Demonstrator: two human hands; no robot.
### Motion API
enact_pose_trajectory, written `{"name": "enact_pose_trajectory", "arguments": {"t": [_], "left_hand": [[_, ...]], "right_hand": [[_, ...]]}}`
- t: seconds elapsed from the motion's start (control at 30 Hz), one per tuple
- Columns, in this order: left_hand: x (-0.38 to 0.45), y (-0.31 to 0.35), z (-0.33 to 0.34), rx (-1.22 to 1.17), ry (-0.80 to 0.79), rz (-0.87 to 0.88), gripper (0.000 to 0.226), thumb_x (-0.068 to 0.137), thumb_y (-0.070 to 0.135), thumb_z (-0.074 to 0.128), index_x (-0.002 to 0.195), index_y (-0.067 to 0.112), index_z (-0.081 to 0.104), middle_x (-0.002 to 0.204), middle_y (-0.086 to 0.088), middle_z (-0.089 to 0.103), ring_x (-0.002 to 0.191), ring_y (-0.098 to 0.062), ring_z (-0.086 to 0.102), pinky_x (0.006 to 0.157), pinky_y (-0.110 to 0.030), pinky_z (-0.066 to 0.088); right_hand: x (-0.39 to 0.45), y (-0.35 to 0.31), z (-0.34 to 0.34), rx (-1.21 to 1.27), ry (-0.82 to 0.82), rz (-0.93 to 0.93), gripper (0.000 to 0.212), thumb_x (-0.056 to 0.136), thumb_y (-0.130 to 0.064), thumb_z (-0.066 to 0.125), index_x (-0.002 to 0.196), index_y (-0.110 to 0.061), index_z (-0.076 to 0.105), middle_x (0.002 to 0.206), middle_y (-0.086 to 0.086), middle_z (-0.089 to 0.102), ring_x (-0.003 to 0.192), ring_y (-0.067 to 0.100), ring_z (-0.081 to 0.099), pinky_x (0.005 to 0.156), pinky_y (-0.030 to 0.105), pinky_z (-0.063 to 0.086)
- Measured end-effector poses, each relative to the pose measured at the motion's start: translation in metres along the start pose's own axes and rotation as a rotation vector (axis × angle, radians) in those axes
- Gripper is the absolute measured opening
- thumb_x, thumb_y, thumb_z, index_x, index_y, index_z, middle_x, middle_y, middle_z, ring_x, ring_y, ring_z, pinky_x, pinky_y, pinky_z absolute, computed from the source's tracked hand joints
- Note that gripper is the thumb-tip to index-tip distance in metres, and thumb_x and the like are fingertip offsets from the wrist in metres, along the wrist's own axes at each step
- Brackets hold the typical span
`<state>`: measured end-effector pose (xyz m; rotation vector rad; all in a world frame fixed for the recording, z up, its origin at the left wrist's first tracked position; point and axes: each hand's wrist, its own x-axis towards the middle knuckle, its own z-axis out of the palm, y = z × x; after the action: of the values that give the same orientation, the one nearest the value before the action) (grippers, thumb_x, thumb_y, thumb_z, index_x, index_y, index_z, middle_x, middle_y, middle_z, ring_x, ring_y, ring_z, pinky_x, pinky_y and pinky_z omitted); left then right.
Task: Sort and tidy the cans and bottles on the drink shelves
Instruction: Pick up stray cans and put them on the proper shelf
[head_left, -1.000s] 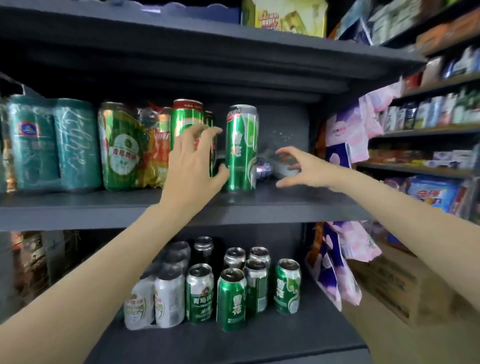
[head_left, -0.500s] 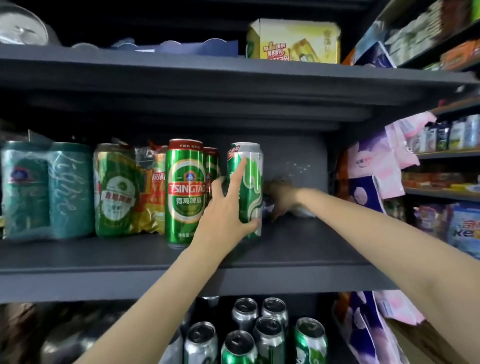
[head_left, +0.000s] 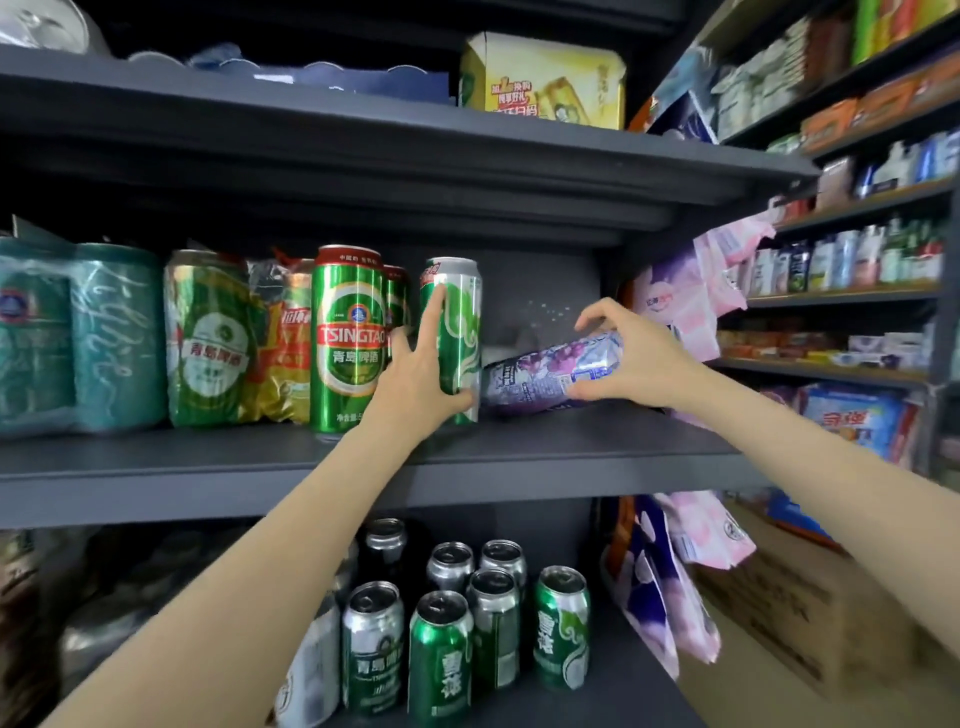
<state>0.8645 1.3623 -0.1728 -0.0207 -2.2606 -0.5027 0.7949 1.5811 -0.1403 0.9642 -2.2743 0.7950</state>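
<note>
On the middle shelf (head_left: 545, 457) my left hand (head_left: 421, 374) grips a tall green and silver can (head_left: 460, 332) that stands upright beside a green Tsingtao can (head_left: 348, 338). My right hand (head_left: 628, 358) holds a purple can (head_left: 540, 376) lying tilted on its side, just right of the green and silver can. A second Tsingtao can stands half hidden behind the first one.
Shrink-wrapped teal can packs (head_left: 78, 338) and a green and yellow pack (head_left: 223, 338) fill the shelf's left. Several loose cans (head_left: 452, 623) stand on the lower shelf. A yellow carton (head_left: 540, 80) sits above. Pink and purple packets (head_left: 691, 306) hang at the right.
My right hand has drawn the purple can forward from the back of the shelf into view. My left hand keeps its grip on the green and silver can.
</note>
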Motion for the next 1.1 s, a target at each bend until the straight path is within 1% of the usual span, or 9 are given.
{"name": "enact_pose_trajectory", "arguments": {"t": [0.13,0.2,0.37,0.47,0.6,0.67,0.8,0.93,1.1], "left_hand": [[-0.005,0.003,-0.006,0.003,0.001,0.016,0.101,0.082,0.021,0.069,0.148,0.031,-0.006,0.142,-0.021,0.024,0.078,-0.024,0.052,0.084,-0.030,0.041],[-0.018,0.005,-0.014,-0.015,0.078,0.105,0.086,0.085,0.022,0.064,0.149,0.027,0.006,0.139,-0.015,0.032,0.088,-0.022,0.053,0.081,-0.027,0.043],[-0.069,0.011,-0.053,-0.326,0.240,0.213,0.056,0.089,0.013,0.055,0.139,0.026,0.033,0.118,0.006,0.053,0.103,-0.001,0.052,0.084,-0.010,0.042],[-0.100,-0.006,-0.082,-0.485,0.237,0.177,0.047,0.085,0.016,0.054,0.127,0.034,0.040,0.112,0.008,0.058,0.102,-0.004,0.058,0.089,-0.022,0.047],[-0.128,-0.051,-0.130,-0.703,-0.016,0.072,0.049,0.075,0.022,0.059,0.118,0.040,0.045,0.115,-0.001,0.061,0.101,-0.012,0.062,0.082,-0.022,0.050],[-0.136,-0.073,-0.156,-0.709,-0.199,0.010,0.061,0.067,0.031,0.071,0.122,0.040,0.047,0.116,-0.007,0.061,0.102,-0.018,0.062,0.082,-0.027,0.050],[-0.138,-0.104,-0.195,-0.712,-0.378,-0.133,0.078,0.054,0.040,0.087,0.119,0.050,0.045,0.122,-0.010,0.056,0.109,-0.024,0.060,0.086,-0.029,0.051],[-0.123,-0.117,-0.221,-0.683,-0.559,-0.255,0.091,0.055,0.036,0.087,0.129,0.046,0.033,0.131,-0.002,0.054,0.121,-0.024,0.054,0.100,-0.044,0.044],[-0.097,-0.111,-0.233,-0.760,-0.695,-0.363,0.098,0.060,0.013,0.082,0.137,0.037,0.026,0.137,-0.005,0.049,0.127,-0.027,0.048,0.102,-0.054,0.039]], "right_hand": [[-0.045,-0.025,-0.023,0.120,0.282,-0.044,0.063,0.062,-0.026,0.085,0.113,-0.020,0.048,0.104,0.004,0.058,0.095,0.020,0.056,0.076,0.024,0.040],[-0.062,-0.041,-0.037,0.244,0.335,-0.074,0.064,0.063,-0.026,0.084,0.114,-0.020,0.046,0.103,-0.008,0.056,0.092,0.009,0.058,0.077,0.023,0.047],[-0.080,-0.082,-0.042,0.511,0.311,-0.109,0.053,0.066,-0.024,0.082,0.105,-0.022,0.047,0.097,-0.001,0.059,0.082,0.009,0.062,0.069,0.028,0.057],[-0.082,-0.112,-0.016,0.651,0.226,-0.179,0.057,0.058,-0.031,0.087,0.100,-0.025,0.049,0.095,-0.005,0.061,0.080,0.004,0.062,0.067,0.021,0.053],[-0.065,-0.156,0.041,0.728,0.060,-0.291,0.057,0.057,-0.038,0.082,0.103,-0.024,0.052,0.098,-0.007,0.063,0.083,0.007,0.064,0.066,0.026,0.053],[-0.051,-0.184,0.066,0.696,-0.020,-0.336,0.054,0.057,-0.048,0.078,0.101,-0.030,0.052,0.101,-0.006,0.064,0.090,0.012,0.064,0.074,0.036,0.055],[-0.018,-0.232,0.094,0.689,-0.125,-0.399,0.052,0.057,-0.056,0.074,0.097,-0.031,0.052,0.094,-0.010,0.063,0.085,0.008,0.063,0.074,0.034,0.054],[0.012,-0.257,0.099,0.693,-0.197,-0.345,0.055,0.056,-0.060,0.079,0.094,-0.030,0.053,0.083,-0.016,0.063,0.071,-0.002,0.060,0.064,0.022,0.049],[0.031,-0.262,0.080,0.698,-0.408,-0.176,0.052,0.057,-0.063,0.063,0.093,-0.027,0.053,0.076,-0.018,0.066,0.066,-0.002,0.063,0.059,0.020,0.050]]}}
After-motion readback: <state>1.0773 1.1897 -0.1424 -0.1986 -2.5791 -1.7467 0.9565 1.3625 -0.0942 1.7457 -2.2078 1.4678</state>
